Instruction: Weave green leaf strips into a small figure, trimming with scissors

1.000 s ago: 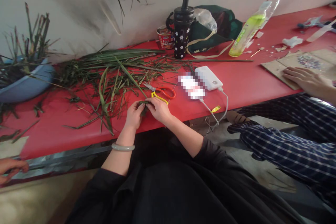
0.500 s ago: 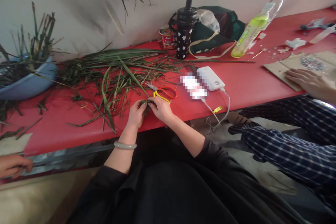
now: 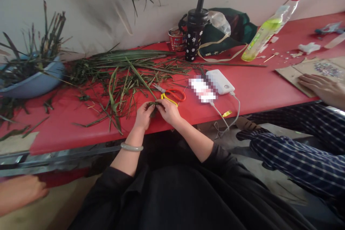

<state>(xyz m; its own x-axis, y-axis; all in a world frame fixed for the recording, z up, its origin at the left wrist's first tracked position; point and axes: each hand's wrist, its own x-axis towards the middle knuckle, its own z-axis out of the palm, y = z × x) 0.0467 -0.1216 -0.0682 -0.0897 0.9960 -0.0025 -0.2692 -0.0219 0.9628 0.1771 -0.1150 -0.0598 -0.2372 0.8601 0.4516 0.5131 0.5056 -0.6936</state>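
A green leaf strip (image 3: 141, 78) has its near end at the hands, close to the front edge of the bench (image 3: 86, 137); its long axis slants from there away and to the left, over the loose cut leaves (image 3: 129, 88); the left hand (image 3: 144, 116) and right hand (image 3: 170, 112) both pinch that end, fingertips nearly meeting, neither clearly nearer; scissors (image 3: 167, 91) lie just beyond the right hand; farther left, a blue basin (image 3: 37, 83) holds upright stems and leaves; at the back stand a red paper cup (image 3: 175, 44), contents unclear, and a lidded black tumbler (image 3: 192, 43); to their right leans a bottle (image 3: 261, 39) with yellow-green liquid.
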